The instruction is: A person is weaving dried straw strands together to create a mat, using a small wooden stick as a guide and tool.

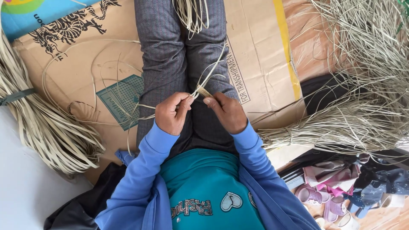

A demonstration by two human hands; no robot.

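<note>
a: what sat closest to the camera?

b: a teal top (pixel 204 187) under a blue jacket (pixel 140 187), both sleeves running forward to the hands over the lap.

a: and the left hand?

b: the left hand (pixel 172 113) was curled, thumb and fingers pinched on pale thin strips (pixel 211 72) just at their near end. more loose strips trailed off to the left from under that hand.

a: the right one?

b: the right hand (pixel 226 111) was clenched too, fingertips pinching a short flat strip piece (pixel 203 91) that lay between the two hands, touching the same strips. so the strips were held by both hands, above the knees, and ran up and away across the grey trousers (pixel 170 51).

a: what lay beyond the hands?

b: the legs stretched out over a flattened cardboard sheet (pixel 76 68) on the floor, printed with a dark dragon figure and a teal square. a few single strips curled loosely over it. another bunch of strips (pixel 191 15) hung over the shins at the top.

a: and at the sides?

b: to the left, a thick bundle of flat pale strips (pixel 38 123), tied with a dark band, well apart from the hands. to the right, a big tangled heap of thinner fibres (pixel 362 93) spreading up to the far corner. near the lower right lay pink sandals (pixel 324 200) and some folded cloth (pixel 336 172).
</note>
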